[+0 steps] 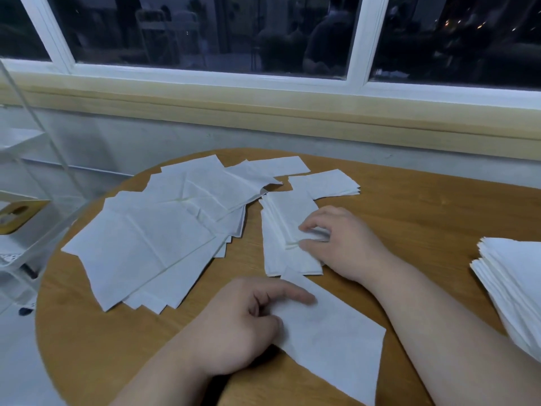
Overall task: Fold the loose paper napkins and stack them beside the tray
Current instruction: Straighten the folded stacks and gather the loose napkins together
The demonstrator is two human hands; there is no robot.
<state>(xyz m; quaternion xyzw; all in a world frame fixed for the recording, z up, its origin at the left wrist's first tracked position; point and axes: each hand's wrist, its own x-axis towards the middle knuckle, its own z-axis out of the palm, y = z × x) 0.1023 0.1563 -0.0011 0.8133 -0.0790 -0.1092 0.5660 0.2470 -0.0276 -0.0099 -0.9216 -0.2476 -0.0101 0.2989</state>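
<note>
A heap of loose, unfolded white napkins (164, 230) is spread over the left half of the round wooden table (424, 206). My left hand (248, 320) rests on a half-folded napkin (336, 335) near the front edge, index finger stretched out flat on it, the other fingers curled. My right hand (342, 241) lies on a narrow stack of folded napkins (284, 227) in the middle, fingertips bent down onto its right edge. A small folded stack (325, 183) lies behind it. No tray is clearly visible.
A thick pile of white napkins (515, 285) sits at the right table edge. A clear acrylic rack (32, 230) with shelves stands off the table's left side. A wall and window sill run behind the table.
</note>
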